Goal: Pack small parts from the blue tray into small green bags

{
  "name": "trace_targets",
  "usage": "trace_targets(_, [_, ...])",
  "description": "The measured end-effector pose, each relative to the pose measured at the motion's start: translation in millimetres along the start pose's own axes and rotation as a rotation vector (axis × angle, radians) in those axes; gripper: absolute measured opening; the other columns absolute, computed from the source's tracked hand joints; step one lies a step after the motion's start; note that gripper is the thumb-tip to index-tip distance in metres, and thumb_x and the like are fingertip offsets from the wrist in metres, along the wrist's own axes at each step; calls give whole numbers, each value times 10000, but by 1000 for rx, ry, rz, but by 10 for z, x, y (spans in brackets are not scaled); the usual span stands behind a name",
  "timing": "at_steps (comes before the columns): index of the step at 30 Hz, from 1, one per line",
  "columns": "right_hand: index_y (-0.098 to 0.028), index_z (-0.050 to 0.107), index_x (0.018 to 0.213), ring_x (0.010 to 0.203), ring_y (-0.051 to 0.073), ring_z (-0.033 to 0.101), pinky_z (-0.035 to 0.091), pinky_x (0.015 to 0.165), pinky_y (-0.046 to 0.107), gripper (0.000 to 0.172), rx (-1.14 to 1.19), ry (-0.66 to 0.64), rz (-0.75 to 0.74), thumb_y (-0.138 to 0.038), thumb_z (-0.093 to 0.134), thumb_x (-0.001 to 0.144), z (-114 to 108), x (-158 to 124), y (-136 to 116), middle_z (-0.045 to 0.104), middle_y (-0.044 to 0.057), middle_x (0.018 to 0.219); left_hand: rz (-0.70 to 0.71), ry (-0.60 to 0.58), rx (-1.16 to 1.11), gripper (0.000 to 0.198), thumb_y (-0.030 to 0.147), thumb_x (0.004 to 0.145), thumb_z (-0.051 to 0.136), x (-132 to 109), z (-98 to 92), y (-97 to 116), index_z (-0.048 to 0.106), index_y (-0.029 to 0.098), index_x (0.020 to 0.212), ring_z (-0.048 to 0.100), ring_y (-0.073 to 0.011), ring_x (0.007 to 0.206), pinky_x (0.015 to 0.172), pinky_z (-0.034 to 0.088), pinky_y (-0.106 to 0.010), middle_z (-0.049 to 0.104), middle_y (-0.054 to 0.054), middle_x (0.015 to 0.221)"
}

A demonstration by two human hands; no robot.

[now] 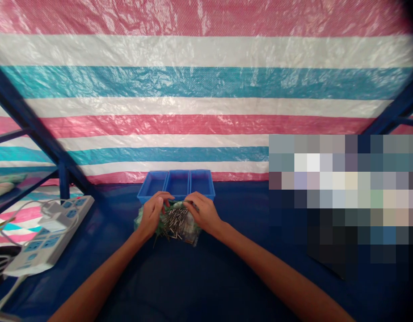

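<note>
A heap of thin, silvery metal pieces, like screws or pins (175,221), lies on crumpled green plastic (139,219) and a clear plastic bag (190,233). At the left of the heap is my left hand (152,215), its fingers bent loosely and apart, with nothing visible in them. On the other side, my right hand (204,213) has its thumb and fingertips drawn together above the edge of the heap. Whatever they may pinch is too small to make out. Just behind both hands stands a blue tray (178,180) with three compartments.
A white power strip (35,250) with plugs and cables lies at the left on the dark blue table (179,286). Dark blue frame bars (42,125) slope along the left side. A striped plastic sheet (206,107) hangs behind. The right side is blurred out by blocks.
</note>
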State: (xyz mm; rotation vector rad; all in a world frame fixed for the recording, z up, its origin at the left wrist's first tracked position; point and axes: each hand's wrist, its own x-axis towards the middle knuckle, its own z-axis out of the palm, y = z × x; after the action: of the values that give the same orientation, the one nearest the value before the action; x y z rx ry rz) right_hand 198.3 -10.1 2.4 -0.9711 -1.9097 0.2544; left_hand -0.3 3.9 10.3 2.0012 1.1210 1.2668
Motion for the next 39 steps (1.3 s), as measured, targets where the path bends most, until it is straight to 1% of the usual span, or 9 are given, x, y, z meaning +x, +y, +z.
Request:
trace_targets(5, [-180,632,876,723,149,586,446,698,253,186,16,35,101,-290,483,901,10,13,24,650,29,797,126,7,229,237,373,837,557,-13,21,-29,652,159,876,604,-144,689,649,491,-254,678,-53,861])
trace_targets(8, [-183,646,883,717,150,589,452,702,256,190,32,30,102,-295,493,893,6,40,5,657,30,801,138,32,294,195,350,835,567,-19,40,-61,656,176,838,607,-132,643,650,498,-247,689,-30,814])
trace_targets(15, [-209,497,1266,723,134,624,501,748,268,356,133,7,44,-207,378,931,4,20,25,672,28,888,69,107,213,179,337,826,582,-47,56,-76,651,175,856,630,-135,682,682,521,-246,685,-24,838])
trace_targets(19, [-195,578,1173,966,172,604,493,861,304,337,62,16,-171,-139,372,912,28,-5,64,626,89,1082,9,162,54,252,326,805,615,-67,90,-81,580,183,1010,620,-121,595,601,522,-239,652,7,759])
trace_targets(23, [-198,606,1121,989,180,586,487,873,300,268,-8,42,-171,-180,441,910,53,-4,83,616,89,1062,0,165,-21,423,304,798,629,-84,92,-80,472,191,1174,607,-126,545,578,509,-245,609,44,648])
trace_targets(27, [-199,642,1007,880,167,594,499,787,284,194,26,90,-144,-228,477,909,53,2,109,615,77,964,138,82,78,261,325,879,495,-93,21,-31,609,170,1056,640,-182,815,747,501,-301,671,-61,894])
trace_targets(31, [-182,646,943,808,161,580,492,732,282,165,88,129,-95,-234,496,900,44,3,106,605,73,896,300,-9,121,299,330,889,470,-84,-15,7,631,168,1081,602,-209,933,828,470,-344,653,-91,998])
trace_targets(34, [-178,638,906,783,159,571,483,724,283,153,123,139,-56,-231,495,901,40,4,66,608,61,844,325,73,236,193,260,821,598,-70,11,1,662,183,986,589,-189,895,803,474,-321,633,-70,936])
trace_targets(39, [-168,627,875,756,152,566,475,691,268,150,94,146,-96,-215,487,902,20,16,1,601,61,817,401,167,308,105,193,834,577,-37,10,19,656,177,900,595,-176,894,820,479,-325,639,-64,923])
